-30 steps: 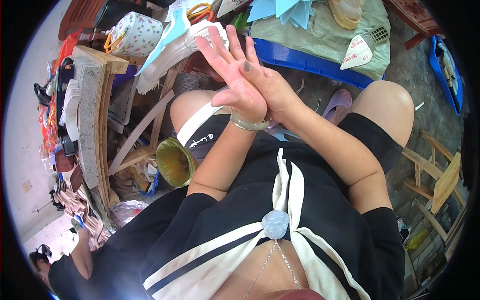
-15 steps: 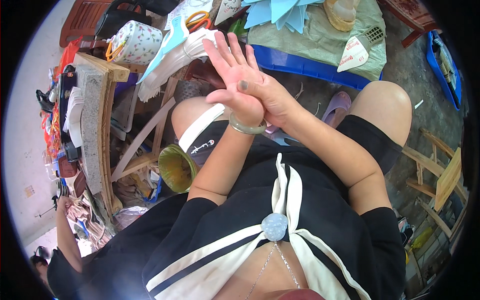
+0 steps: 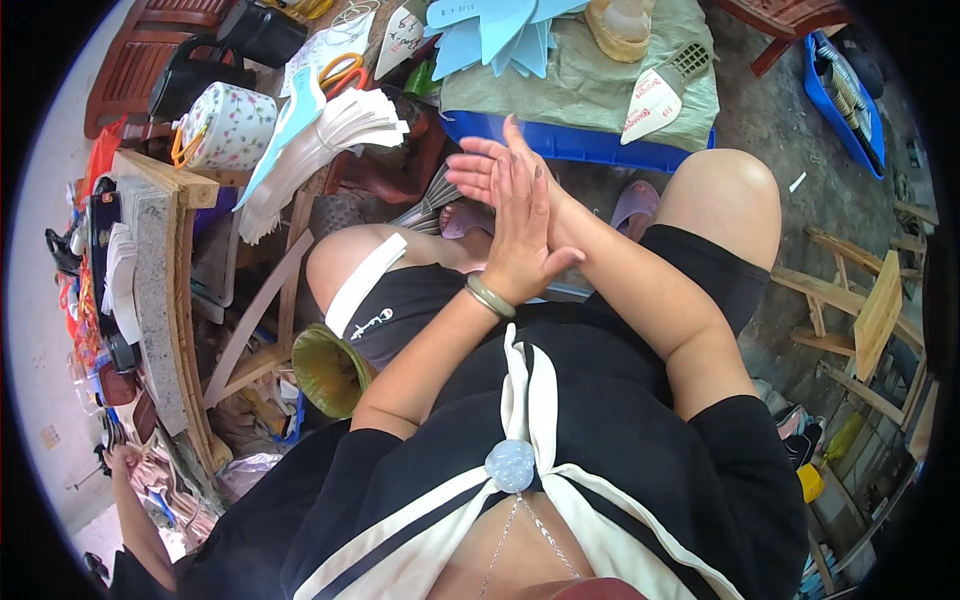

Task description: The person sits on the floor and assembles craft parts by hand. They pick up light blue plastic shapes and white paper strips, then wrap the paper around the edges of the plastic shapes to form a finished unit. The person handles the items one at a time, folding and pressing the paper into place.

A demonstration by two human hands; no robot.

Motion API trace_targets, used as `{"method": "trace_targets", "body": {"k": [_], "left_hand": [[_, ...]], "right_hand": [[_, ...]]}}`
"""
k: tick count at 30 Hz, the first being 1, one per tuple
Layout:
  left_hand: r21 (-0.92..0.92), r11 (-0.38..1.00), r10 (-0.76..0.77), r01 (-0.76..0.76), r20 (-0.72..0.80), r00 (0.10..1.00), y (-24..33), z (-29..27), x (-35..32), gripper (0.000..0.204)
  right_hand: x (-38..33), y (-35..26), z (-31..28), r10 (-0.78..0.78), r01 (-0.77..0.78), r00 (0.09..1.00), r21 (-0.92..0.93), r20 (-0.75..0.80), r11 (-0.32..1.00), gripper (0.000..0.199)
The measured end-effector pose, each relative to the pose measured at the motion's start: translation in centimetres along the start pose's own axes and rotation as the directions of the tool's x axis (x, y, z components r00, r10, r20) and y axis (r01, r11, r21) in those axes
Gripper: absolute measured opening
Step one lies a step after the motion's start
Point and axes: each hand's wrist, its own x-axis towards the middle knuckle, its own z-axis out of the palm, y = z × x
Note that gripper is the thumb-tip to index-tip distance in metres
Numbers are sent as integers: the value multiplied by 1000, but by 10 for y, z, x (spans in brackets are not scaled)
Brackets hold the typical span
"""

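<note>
Above my lap, my left hand (image 3: 522, 240) lies across my right hand (image 3: 515, 160), the two touching. The fingers of both are stretched out, and neither hand holds a thing. A pale bangle (image 3: 488, 297) circles my left wrist. Part of my right palm is hidden behind the left fingers. On my left thigh rests a white strip (image 3: 366, 284). Farther left, a bundle of white strips (image 3: 335, 133) lies with a light blue cut piece (image 3: 292, 112) and orange-handled scissors (image 3: 343, 72) beside it.
A blue bin (image 3: 590, 143) covered by a greenish sheet carries light blue pieces (image 3: 497, 36) and a white template (image 3: 652, 107). A floral canister (image 3: 232, 127) stands at far left, a yellow-green bucket (image 3: 328, 370) by my left leg. A wooden stool (image 3: 870, 315) is at right; a person's arm (image 3: 140, 520) shows lower left.
My left hand has turned from palm up to back up. The right hand has let go of its thumb base and now lies flat against it. The view has shifted slightly.
</note>
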Motion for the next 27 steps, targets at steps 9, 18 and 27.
{"method": "trace_targets", "body": {"k": [9,18,27], "left_hand": [[-184,936,-333,301,-186,924,-80,-16,19,87],[-940,-203,-496,274,340,799,-61,-35,27,90],[676,715,-58,177,-195,979,-49,-191,64,62]], "right_hand": [[-26,36,33,-374,406,914,-313,157,859,69],[-6,15,-2,-503,703,540,-690,674,-170,48],[28,20,-51,-531,512,775,-833,343,210,27]]}}
